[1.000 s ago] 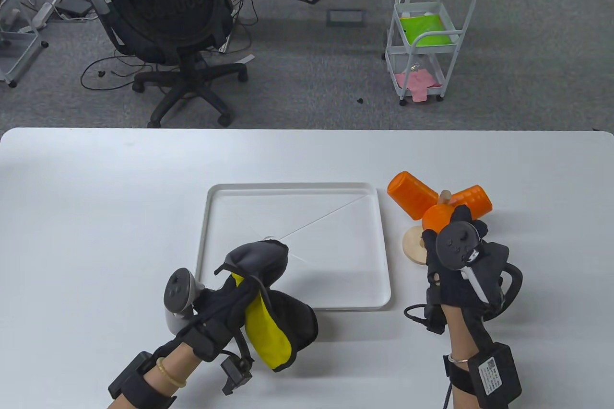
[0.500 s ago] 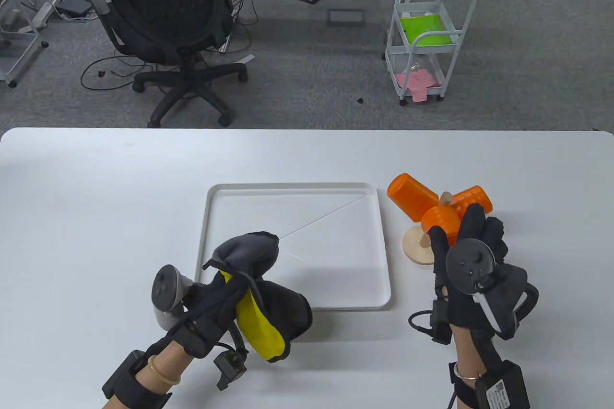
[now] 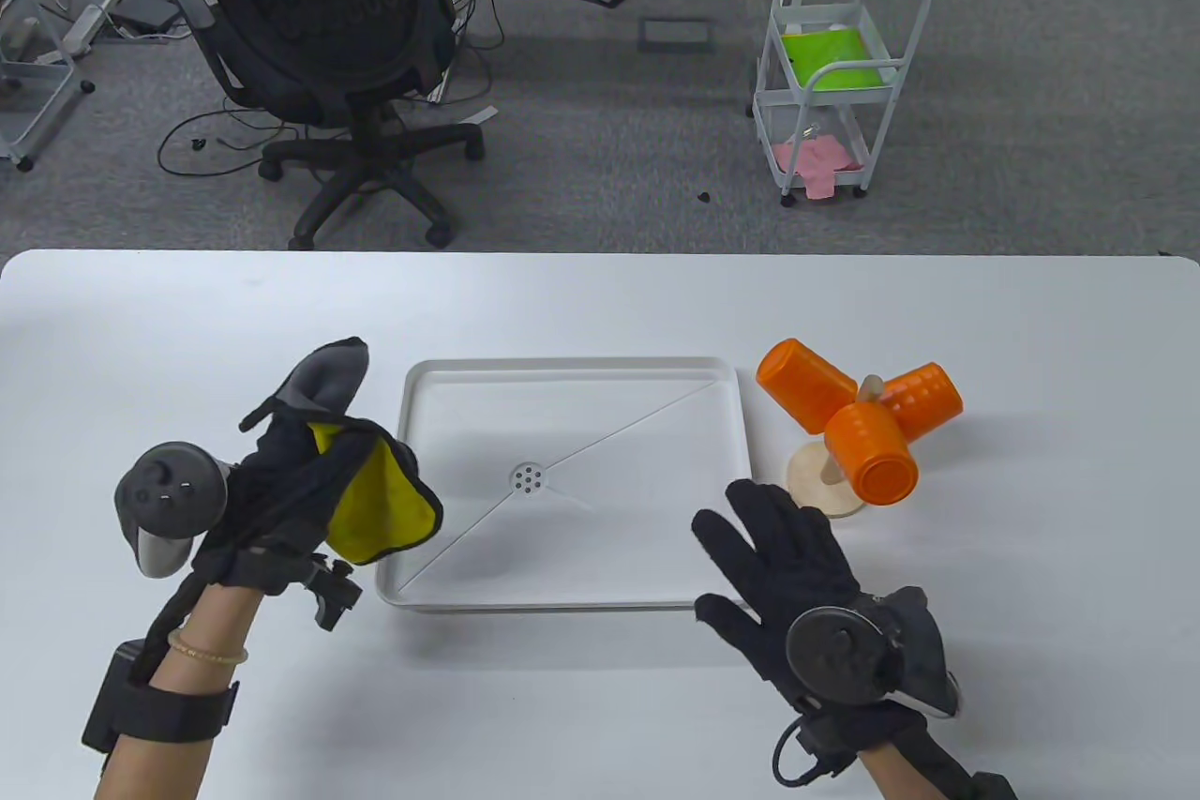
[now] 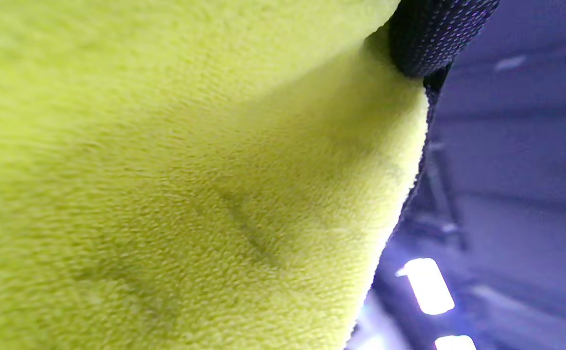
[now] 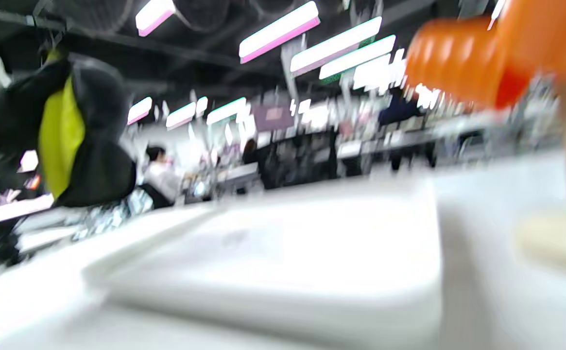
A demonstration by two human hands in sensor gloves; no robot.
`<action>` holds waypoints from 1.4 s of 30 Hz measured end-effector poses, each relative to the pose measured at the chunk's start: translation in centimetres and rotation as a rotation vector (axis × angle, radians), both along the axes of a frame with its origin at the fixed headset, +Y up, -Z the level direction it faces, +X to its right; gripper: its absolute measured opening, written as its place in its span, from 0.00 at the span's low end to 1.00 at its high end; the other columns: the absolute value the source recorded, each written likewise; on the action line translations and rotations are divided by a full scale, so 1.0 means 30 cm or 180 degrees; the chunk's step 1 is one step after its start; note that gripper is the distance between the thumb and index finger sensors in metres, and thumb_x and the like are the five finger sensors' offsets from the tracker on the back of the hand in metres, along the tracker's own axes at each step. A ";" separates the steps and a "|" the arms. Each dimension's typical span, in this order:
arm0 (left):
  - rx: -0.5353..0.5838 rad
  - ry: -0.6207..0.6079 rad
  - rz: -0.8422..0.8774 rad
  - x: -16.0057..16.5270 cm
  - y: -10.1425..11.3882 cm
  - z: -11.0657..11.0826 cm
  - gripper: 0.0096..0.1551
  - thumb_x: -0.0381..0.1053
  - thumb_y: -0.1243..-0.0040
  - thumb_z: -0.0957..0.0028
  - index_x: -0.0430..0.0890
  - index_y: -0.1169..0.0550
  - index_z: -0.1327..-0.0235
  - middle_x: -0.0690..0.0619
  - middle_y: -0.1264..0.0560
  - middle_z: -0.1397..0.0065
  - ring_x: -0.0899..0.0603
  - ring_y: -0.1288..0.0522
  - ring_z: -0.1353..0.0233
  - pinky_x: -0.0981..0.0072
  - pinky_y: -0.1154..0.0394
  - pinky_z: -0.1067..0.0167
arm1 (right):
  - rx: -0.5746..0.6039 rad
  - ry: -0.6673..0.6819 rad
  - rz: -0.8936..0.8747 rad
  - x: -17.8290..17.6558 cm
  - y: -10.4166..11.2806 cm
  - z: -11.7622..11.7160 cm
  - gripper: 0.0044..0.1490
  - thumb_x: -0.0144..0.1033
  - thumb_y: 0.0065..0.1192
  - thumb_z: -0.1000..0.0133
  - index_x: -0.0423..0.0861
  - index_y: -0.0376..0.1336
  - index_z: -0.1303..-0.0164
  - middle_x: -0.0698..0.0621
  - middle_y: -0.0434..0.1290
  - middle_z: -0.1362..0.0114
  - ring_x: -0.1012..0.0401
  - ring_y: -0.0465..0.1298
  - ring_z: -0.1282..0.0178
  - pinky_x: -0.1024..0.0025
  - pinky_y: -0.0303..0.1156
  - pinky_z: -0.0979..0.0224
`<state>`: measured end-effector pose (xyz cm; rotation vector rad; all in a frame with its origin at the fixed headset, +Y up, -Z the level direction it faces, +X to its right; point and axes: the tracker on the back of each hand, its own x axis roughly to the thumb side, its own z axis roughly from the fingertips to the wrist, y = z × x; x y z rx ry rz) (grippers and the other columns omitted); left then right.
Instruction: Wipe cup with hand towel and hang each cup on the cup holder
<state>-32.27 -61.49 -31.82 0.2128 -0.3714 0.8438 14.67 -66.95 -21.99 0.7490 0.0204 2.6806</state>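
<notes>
- Cups first: three orange cups (image 3: 848, 420) sit on the pegs of the wooden cup holder (image 3: 825, 481), near the table's (image 3: 600, 303) right half, just beside the right rim of the white tray (image 3: 577, 598). Each one tilts mouth outward and down, which I judge lets it drain.
- Your right hand (image 3: 797, 566) holds nothing; its fingers (image 3: 750, 509) are spread flat over the table near its front edge, just in front of the holder and not touching it.
- Your left hand (image 3: 281, 472) grips the hand towel (image 3: 380, 500), bunched in curled fingers, near the tray's left rim and apart from the cups. With no cup visible on the tray, the job looks finished bar putting the towel down.
- Towel is fleecy, yellow on one face and dark grey on the other; the left wrist view shows its soft nap (image 4: 190, 170) close up.
- Cups look like smooth rigid plastic, one faintly ribbed; the holder has a round pale wooden base and stem; the tray is shallow, glossy, with a small drain at its centre.
</notes>
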 end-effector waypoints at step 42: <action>-0.1168 0.0762 -0.2291 -0.049 -0.147 -0.051 0.46 0.75 0.52 0.38 0.60 0.48 0.11 0.46 0.56 0.07 0.29 0.64 0.15 0.17 0.53 0.35 | -0.0796 0.0221 0.0126 0.005 -0.159 -0.100 0.47 0.66 0.43 0.40 0.62 0.40 0.11 0.48 0.33 0.09 0.48 0.30 0.12 0.45 0.27 0.18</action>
